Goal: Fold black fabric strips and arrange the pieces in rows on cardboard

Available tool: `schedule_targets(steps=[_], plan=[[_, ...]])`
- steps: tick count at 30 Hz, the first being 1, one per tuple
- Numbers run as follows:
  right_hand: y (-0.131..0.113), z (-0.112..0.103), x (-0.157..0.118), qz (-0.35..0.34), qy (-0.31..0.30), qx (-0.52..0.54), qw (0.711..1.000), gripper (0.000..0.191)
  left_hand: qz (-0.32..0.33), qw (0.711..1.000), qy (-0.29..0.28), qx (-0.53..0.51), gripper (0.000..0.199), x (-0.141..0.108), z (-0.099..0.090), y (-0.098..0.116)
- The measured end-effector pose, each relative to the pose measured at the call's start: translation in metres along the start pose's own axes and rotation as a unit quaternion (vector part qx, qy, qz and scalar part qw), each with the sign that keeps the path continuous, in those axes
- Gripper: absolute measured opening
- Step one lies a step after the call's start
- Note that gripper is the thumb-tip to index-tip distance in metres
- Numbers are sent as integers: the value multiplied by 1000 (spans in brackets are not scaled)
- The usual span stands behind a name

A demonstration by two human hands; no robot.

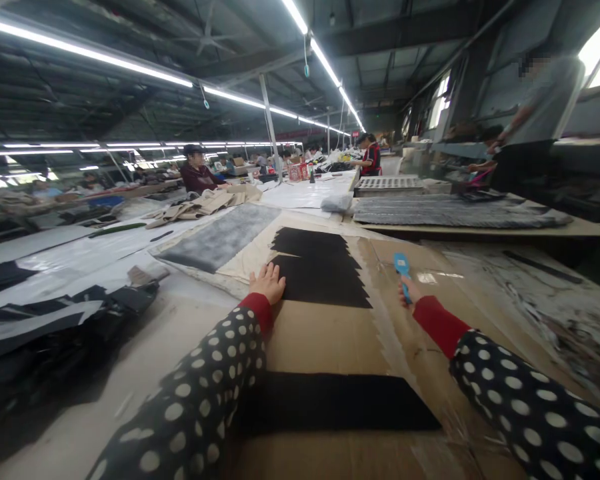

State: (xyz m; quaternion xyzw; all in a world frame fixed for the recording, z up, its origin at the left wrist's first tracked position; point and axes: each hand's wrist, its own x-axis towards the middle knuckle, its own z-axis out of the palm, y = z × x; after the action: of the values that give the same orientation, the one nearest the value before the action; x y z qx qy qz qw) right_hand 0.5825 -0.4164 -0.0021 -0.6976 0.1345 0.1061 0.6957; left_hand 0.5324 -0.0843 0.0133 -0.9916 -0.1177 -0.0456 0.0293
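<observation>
My left hand (269, 283) lies flat with its fingers spread at the left edge of a staggered layer of black sheet pieces (325, 280). Their right ends form a row of points, like saw teeth. To the right of them, my right hand (411, 292) is closed around the handle of a blue paddle-shaped hand tool (401, 264) with a small pale patch on its head. Closer to me, a single black strip (340, 403) with a slanted right end rests on the brown cardboard (330, 333); my left sleeve covers part of its left side.
Dark scraps (65, 333) are heaped at the left. A grey speckled sheet (220, 237) and beige pieces (205, 205) lie beyond my left hand. Grey strips (455, 210) cover a board at the back right. Co-workers stand at the far left (200, 172), far centre (371, 157) and right (540, 120).
</observation>
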Motion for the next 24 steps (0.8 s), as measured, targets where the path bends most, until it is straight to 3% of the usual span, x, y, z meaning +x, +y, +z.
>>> schedule_targets(steps=[2,6,8,12,15,17,20,24], plan=[[-2,14,-3,-4,-14,10,1000,28,-2,1000,-4,2,58,-1,-1,1],[-9,77,-10,-22,-104,25,994,24,-3,1000,-16,14,57,-2,-5,1],[-12,94,-10,-26,-129,30,991,24,5,999,-27,25,56,1,-11,-2],[-16,83,-1,-11,-127,43,991,24,53,996,-47,56,49,20,-33,-7],[-18,67,5,0,-125,51,991,24,79,995,-21,63,40,44,-47,-1],[-21,67,5,1,-137,53,989,25,83,995,0,63,38,62,-49,8],[-27,88,1,-4,-172,52,984,25,86,994,25,65,35,85,-42,24],[-32,133,-3,-2,-235,49,971,27,85,993,37,74,31,102,-27,35]])
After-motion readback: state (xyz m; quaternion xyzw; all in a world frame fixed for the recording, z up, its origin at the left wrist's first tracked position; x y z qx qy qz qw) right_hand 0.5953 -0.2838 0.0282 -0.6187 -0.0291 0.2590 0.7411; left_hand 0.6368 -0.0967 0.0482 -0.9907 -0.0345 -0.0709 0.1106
